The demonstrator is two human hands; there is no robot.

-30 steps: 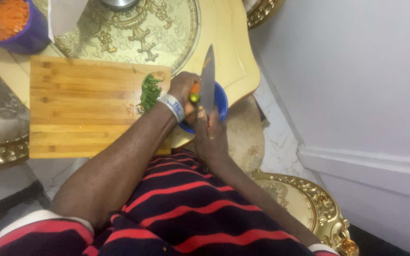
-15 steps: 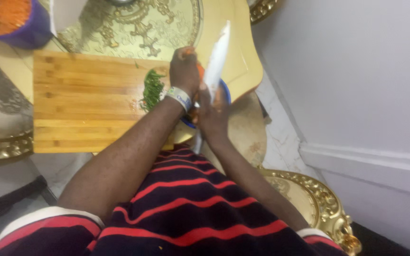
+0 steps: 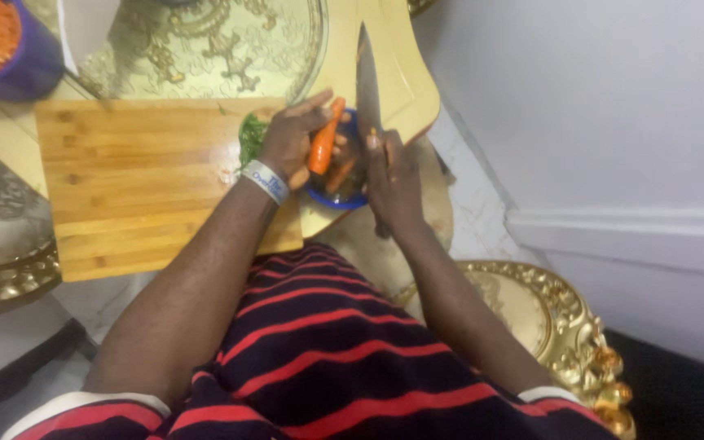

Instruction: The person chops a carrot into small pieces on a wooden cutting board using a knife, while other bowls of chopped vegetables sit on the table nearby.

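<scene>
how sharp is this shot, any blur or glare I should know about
Head view: mostly sharp, with slight softness on the left hand holding the carrot and the right hand with the knife; no hard glare, just soft sheen on the gold table; the wooden cutting board is evenly lit.

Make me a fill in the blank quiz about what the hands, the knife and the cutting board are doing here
1. The left hand holds an orange ____.
2. The right hand grips a ____ with its blade pointing away from the person.
3. Chopped greens lie on the wooden ____.
4. Under both hands sits a small bowl coloured ____.

Missing words: carrot; knife; cutting board; blue
</scene>
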